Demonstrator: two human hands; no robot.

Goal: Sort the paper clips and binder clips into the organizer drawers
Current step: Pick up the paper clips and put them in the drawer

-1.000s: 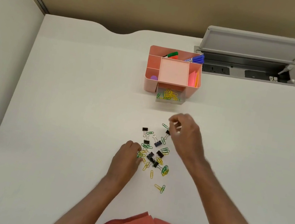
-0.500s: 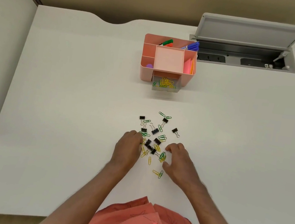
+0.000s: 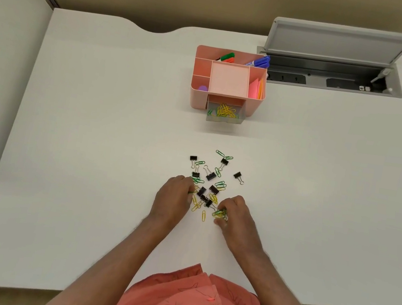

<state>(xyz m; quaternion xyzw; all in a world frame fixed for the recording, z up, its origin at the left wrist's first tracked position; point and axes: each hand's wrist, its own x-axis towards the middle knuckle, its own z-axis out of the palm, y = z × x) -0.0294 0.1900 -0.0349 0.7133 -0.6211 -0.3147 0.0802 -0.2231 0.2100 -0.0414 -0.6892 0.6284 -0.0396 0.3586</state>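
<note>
A loose pile of green and yellow paper clips (image 3: 220, 184) and black binder clips (image 3: 210, 175) lies on the white desk (image 3: 91, 134). Behind it stands a pink organizer (image 3: 229, 81) whose clear drawer (image 3: 224, 116) is pulled out and holds yellow and green paper clips. My left hand (image 3: 173, 202) rests curled at the pile's left edge, fingertips on paper clips. My right hand (image 3: 236, 218) is at the pile's lower right, fingers pinched on a bunch of green and yellow paper clips (image 3: 220, 213). One binder clip (image 3: 238, 176) lies apart to the right.
An open grey cable and socket box (image 3: 332, 76) with a raised lid sits at the back right of the desk. Markers (image 3: 259, 61) and sticky notes (image 3: 255, 88) fill the organizer's top compartments. A partition wall runs along the back and left.
My right hand came down from the pile's far side to its lower right and closed on a bunch of paper clips. My left hand stayed at the left edge.
</note>
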